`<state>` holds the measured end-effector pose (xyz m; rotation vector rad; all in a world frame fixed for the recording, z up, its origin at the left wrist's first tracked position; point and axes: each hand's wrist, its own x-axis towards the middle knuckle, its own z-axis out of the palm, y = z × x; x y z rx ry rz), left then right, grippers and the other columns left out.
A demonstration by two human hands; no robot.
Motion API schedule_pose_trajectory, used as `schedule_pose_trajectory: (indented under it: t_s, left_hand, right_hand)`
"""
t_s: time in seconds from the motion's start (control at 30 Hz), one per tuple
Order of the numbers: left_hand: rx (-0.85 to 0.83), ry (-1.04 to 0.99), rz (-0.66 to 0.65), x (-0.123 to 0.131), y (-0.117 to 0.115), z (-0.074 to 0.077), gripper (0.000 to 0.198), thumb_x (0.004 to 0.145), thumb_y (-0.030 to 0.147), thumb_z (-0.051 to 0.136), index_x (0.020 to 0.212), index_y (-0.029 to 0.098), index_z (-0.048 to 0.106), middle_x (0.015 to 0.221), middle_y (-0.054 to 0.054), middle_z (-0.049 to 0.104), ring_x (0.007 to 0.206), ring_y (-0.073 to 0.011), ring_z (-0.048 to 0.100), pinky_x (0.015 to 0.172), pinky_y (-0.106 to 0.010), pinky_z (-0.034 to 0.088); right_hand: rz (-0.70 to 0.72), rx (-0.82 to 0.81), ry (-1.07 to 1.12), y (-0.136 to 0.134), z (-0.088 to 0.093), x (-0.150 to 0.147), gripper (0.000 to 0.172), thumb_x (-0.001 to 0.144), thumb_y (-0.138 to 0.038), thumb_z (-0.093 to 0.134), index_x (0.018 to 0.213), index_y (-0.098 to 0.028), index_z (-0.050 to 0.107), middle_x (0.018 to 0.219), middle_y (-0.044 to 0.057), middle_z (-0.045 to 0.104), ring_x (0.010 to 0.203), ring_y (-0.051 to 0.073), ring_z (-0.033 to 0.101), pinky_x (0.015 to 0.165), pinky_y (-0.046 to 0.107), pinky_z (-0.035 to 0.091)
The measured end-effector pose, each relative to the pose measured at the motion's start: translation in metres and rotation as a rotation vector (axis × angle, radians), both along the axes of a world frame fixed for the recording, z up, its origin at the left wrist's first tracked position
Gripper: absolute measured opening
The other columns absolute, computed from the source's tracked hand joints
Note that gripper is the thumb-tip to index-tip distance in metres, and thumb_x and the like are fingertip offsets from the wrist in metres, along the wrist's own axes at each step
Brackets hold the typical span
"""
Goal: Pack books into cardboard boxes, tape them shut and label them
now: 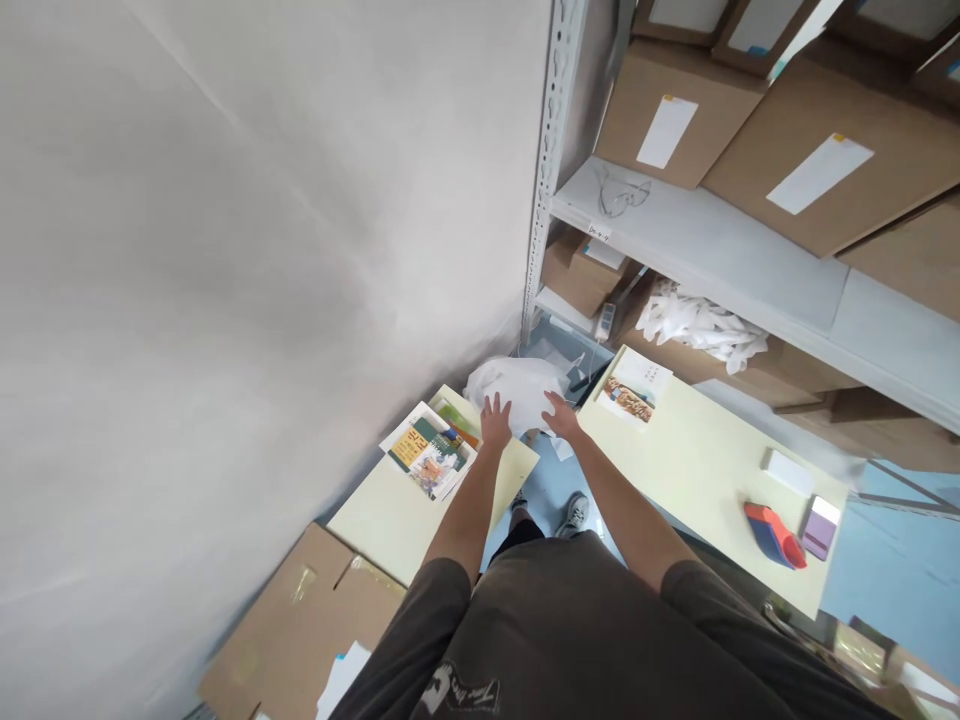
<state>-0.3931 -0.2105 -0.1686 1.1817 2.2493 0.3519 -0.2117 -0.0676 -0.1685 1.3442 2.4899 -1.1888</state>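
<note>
A puffed-up white plastic bag point(516, 378) sits between the two pale yellow surfaces, close to the wall. My left hand point(496, 422) lies against its near left side with the fingers spread. My right hand point(561, 415) touches the right side, fingers stretched out over the plastic. What is inside the bag cannot be made out. Left of my left hand, several printed booklets point(431, 450) are piled on the left pale yellow surface point(375, 510). Another booklet point(634, 388) rests on the right pale yellow table point(705, 450), beyond my right hand.
A grey metal shelf point(720, 240) at the right carries cardboard boxes point(832, 150) and a heap of white strips point(701, 325). A blue bin point(559, 340) stands behind the bag. A red and blue object point(776, 535) lies on the right table. Flattened cardboard point(300, 610) is at lower left.
</note>
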Motion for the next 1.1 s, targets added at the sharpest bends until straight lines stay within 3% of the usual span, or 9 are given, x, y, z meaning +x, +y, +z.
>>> schedule_pose_trajectory:
  t_s: [0.13, 0.3, 0.37, 0.43, 0.53, 0.67, 0.8, 0.97, 1.1]
  left_hand:
    - [-0.007, 0.08, -0.023, -0.012, 0.001, -0.017, 0.042, 0.097, 0.014, 0.048, 0.124, 0.02, 0.079, 0.165, -0.016, 0.051, 0.166, -0.039, 0.02, 0.127, -0.061, 0.033]
    - [0.006, 0.06, -0.023, -0.017, -0.006, -0.027, 0.068, 0.088, 0.008, 0.054, 0.155, 0.019, 0.059, 0.172, -0.018, 0.042, 0.164, -0.0397, 0.026, 0.123, -0.057, 0.04]
    - [0.028, 0.032, -0.027, -0.016, -0.009, -0.029, 0.076, 0.085, 0.006, 0.056, 0.16, 0.018, 0.054, 0.174, -0.017, 0.037, 0.164, -0.0394, 0.027, 0.125, -0.056, 0.039]
    - [0.106, 0.005, 0.007, -0.015, -0.013, -0.03, 0.073, 0.087, 0.008, 0.057, 0.159, 0.019, 0.054, 0.174, -0.016, 0.038, 0.163, -0.0369, 0.03, 0.128, -0.054, 0.037]
    - [0.254, -0.047, 0.175, -0.013, -0.026, -0.027, 0.066, 0.092, 0.014, 0.055, 0.158, 0.02, 0.054, 0.17, -0.015, 0.045, 0.16, -0.0322, 0.037, 0.131, -0.05, 0.035]
    - [0.394, -0.194, 0.485, -0.009, -0.051, -0.016, 0.066, 0.098, 0.022, 0.055, 0.163, 0.021, 0.046, 0.167, -0.016, 0.047, 0.153, -0.032, 0.047, 0.123, -0.049, 0.047]
    - [0.449, -0.354, 0.669, -0.008, -0.062, 0.002, 0.073, 0.1, 0.028, 0.06, 0.169, 0.024, 0.037, 0.168, -0.018, 0.045, 0.143, -0.0322, 0.058, 0.109, -0.045, 0.058]
    - [0.505, -0.512, 0.634, -0.014, -0.05, 0.032, 0.081, 0.099, 0.035, 0.069, 0.171, 0.027, 0.033, 0.167, -0.018, 0.048, 0.138, -0.0325, 0.064, 0.112, -0.046, 0.057]
    - [0.553, -0.529, 0.541, -0.024, -0.045, 0.052, 0.093, 0.099, 0.04, 0.07, 0.175, 0.034, 0.017, 0.168, -0.014, 0.047, 0.154, -0.031, 0.049, 0.118, -0.044, 0.052]
  right_hand:
    - [0.064, -0.069, -0.177, -0.002, -0.025, 0.0, 0.083, 0.092, -0.03, 0.071, 0.169, -0.021, 0.041, 0.175, 0.012, 0.04, 0.162, 0.029, 0.036, 0.132, 0.041, 0.032]
    - [0.158, -0.052, -0.34, -0.016, -0.047, -0.015, 0.111, 0.081, -0.027, 0.088, 0.174, -0.026, 0.027, 0.182, 0.016, 0.019, 0.165, 0.039, 0.025, 0.127, 0.05, 0.037]
    - [0.172, -0.009, -0.356, -0.023, -0.054, -0.026, 0.1, 0.088, -0.023, 0.082, 0.173, -0.029, 0.031, 0.182, 0.015, 0.02, 0.164, 0.039, 0.027, 0.126, 0.052, 0.037]
    - [0.17, 0.011, -0.32, -0.029, -0.058, -0.037, 0.071, 0.1, -0.023, 0.066, 0.167, -0.028, 0.046, 0.179, 0.013, 0.03, 0.162, 0.034, 0.034, 0.127, 0.049, 0.037]
    - [0.146, -0.023, -0.155, -0.035, -0.052, -0.053, 0.047, 0.109, -0.03, 0.048, 0.152, -0.025, 0.065, 0.168, 0.012, 0.05, 0.156, 0.027, 0.046, 0.127, 0.044, 0.039]
    - [0.072, -0.122, 0.187, -0.043, -0.022, -0.066, 0.049, 0.109, -0.052, 0.047, 0.145, -0.028, 0.071, 0.145, 0.009, 0.072, 0.143, 0.026, 0.06, 0.125, 0.046, 0.043]
    - [-0.002, -0.241, 0.357, -0.05, 0.028, -0.07, 0.06, 0.106, -0.065, 0.045, 0.143, -0.025, 0.07, 0.133, 0.01, 0.077, 0.13, 0.029, 0.068, 0.119, 0.05, 0.05]
    - [0.005, -0.373, 0.436, -0.059, 0.099, -0.067, 0.06, 0.104, -0.068, 0.05, 0.139, -0.025, 0.071, 0.121, 0.011, 0.08, 0.126, 0.03, 0.07, 0.112, 0.047, 0.056]
    - [-0.036, -0.54, 0.504, -0.056, 0.148, -0.049, 0.058, 0.1, -0.069, 0.058, 0.137, -0.028, 0.073, 0.113, 0.007, 0.082, 0.119, 0.03, 0.074, 0.107, 0.047, 0.06]
